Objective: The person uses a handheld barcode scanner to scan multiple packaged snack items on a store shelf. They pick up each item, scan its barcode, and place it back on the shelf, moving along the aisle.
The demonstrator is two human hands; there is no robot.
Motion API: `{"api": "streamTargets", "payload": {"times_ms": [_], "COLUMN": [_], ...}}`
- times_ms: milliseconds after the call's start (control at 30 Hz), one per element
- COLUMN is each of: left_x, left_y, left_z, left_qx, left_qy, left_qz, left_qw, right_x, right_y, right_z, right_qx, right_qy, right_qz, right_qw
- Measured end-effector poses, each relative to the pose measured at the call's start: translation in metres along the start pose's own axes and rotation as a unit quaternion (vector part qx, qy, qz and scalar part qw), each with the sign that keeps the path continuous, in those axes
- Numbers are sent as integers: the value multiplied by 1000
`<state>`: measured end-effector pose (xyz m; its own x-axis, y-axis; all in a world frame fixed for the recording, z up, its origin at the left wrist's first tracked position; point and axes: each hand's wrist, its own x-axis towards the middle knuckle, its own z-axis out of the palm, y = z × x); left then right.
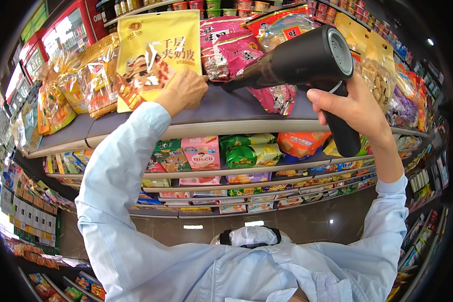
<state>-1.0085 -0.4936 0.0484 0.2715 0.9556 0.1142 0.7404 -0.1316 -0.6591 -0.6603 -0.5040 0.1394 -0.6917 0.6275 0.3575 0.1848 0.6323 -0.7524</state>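
Note:
My left hand is closed on the lower right corner of a yellow snack bag, which stands upright on the dark top shelf. That corner is hidden by my fingers. In my right hand is the handle of a black handheld vacuum or blower; the picture does not settle which. Its narrow nozzle points left and comes down close to the shelf surface, beside pink snack bags. Another pink bag lies below the nozzle, near the shelf's front edge.
Clear-fronted bread bags stand at the left. Bagged snacks crowd the right end. Behind are tubs on a higher shelf. The pale shelf lip runs across, with boxed biscuits and green packets on the tier below.

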Motion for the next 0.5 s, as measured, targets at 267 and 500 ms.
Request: {"api": "streamTargets", "payload": {"times_ms": [267, 500], "left_x": [62, 72], "left_y": [-2, -41], "left_z": [16, 18], "left_qx": [-542, -855], "left_qy": [-71, 3], "left_qz": [-333, -350], "left_qw": [768, 384], "right_x": [-16, -14], "right_y": [4, 7], "right_z": [-5, -4], "right_qx": [52, 74], "right_qy": [5, 6], "right_qz": [-9, -15], "right_qw": [999, 997]}}
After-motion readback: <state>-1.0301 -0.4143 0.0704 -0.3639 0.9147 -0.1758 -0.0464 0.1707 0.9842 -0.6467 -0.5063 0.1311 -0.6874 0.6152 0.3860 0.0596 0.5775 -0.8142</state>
